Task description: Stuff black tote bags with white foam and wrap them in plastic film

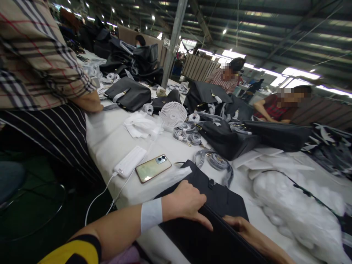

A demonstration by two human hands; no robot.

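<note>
A black handbag (203, 240) lies tilted on the white-covered table directly in front of me, with its back panel or flap rising behind its upper edge. My left hand (185, 201), with a pale band round the wrist, grips that edge, fingers curled over and thumb along the near side. Farther right on the same edge is my right hand (242, 225), closed on the bag; some of its fingertips are hidden. A white paper strip (177, 176) rests against the bag's far left corner. Just beyond it lies a wrapped coiled strap (218, 161).
A phone (153, 168), a white power bank (130, 161) with a cable and a small white fan (172, 114) stand left of centre. Black bags (224, 137) are piled behind. White stuffing (299, 205) fills the right. A person in a checked shirt (41, 55) stands left.
</note>
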